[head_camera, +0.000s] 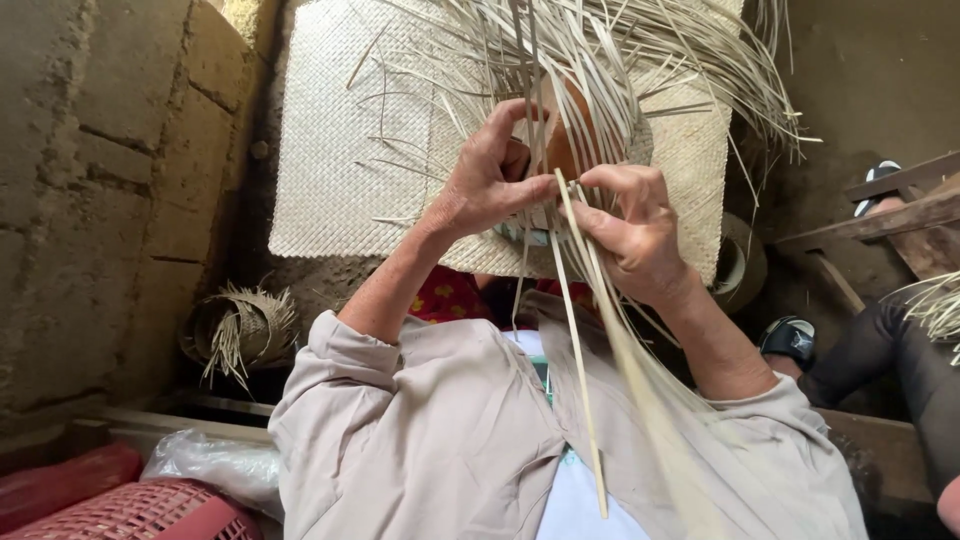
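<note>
My left hand and my right hand meet in front of me, both pinching pale dried-leaf strips. The strips run between my fingers, several hanging down over my beige shirt and many more fanning out loose above my hands. A brown rounded object shows between the hands, mostly hidden by strips and fingers. Behind the hands lies a finished pale woven mat.
A rough block wall rises at left, with a rolled woven piece at its foot. A red plastic basket and a clear plastic bag sit at lower left. At right are a wooden bench and another person's dark-trousered leg.
</note>
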